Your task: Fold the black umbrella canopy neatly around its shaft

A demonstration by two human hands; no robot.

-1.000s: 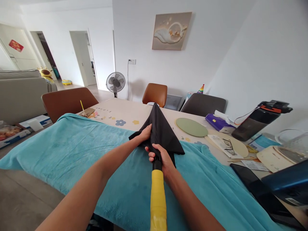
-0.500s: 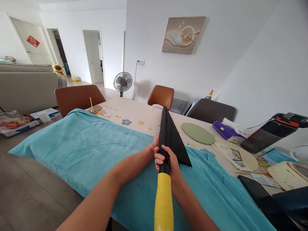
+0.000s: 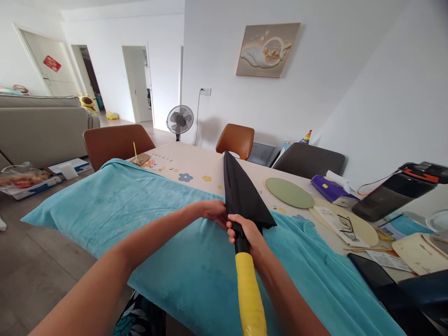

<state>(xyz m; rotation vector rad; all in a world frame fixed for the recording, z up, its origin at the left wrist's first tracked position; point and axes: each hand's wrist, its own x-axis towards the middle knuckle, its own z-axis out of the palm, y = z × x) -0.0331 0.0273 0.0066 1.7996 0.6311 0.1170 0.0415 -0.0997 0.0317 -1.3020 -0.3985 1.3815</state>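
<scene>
A black folded umbrella (image 3: 242, 191) with a yellow wrapped handle (image 3: 249, 289) points away from me over the table. My right hand (image 3: 247, 231) is wrapped round its dark shaft just above the yellow part. At the left side of the black canopy, my left hand (image 3: 214, 211) has its fingers curled against the fabric near its lower end; the fingertips are partly hidden. Beneath both arms lies a turquoise plush blanket (image 3: 168, 233), draped over the table's near edge. Part of the canopy hangs out as a loose triangle to the right.
On the table (image 3: 196, 158) to the right lie a green oval mat (image 3: 290, 192), a purple tissue pack (image 3: 331, 190), eyeglasses (image 3: 346, 226) and a black tablet-like slab (image 3: 378, 284). A dark bottle (image 3: 388, 193) stands beyond them. Chairs (image 3: 119, 142) and a fan (image 3: 180, 120) are behind.
The umbrella's tip has swung left and its handle end right. My left hand has shifted left, from behind the shaft to the canopy's side. My right hand keeps its hold.
</scene>
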